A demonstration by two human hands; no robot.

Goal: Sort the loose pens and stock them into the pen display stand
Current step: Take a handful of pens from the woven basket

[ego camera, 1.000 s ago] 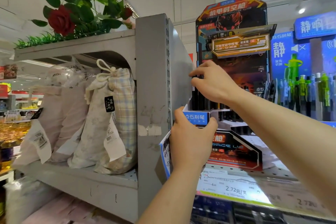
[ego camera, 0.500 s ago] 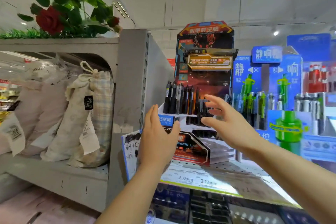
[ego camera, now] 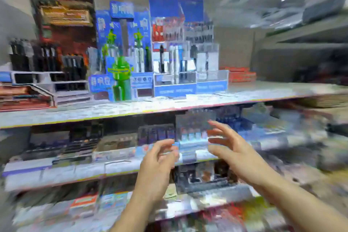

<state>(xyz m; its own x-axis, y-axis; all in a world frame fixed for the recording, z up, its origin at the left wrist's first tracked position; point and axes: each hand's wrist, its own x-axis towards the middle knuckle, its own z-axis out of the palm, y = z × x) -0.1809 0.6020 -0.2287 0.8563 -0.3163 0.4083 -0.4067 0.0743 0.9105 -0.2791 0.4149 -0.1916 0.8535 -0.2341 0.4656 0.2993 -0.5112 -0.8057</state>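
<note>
We see little sharply — the whole view is smeared. Our left hand (ego camera: 158,164) and right hand (ego camera: 235,156) hover before a lower shelf, fingers spread and relaxed, holding nothing, a blurred clear box (ego camera: 194,137) between them. The pen display stand (ego camera: 47,58) sits top left on the upper shelf (ego camera: 263,92), its left edge cut off, dark pens (ego camera: 37,52) upright in it — labels unreadable.

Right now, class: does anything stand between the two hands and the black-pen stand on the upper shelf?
Nothing solid visibly does. Both the left hand and right hand are empty and open, low before a lower shelf. The pen stand sits up and to the left on the upper shelf, with open air between. The picture is blurred.
</note>
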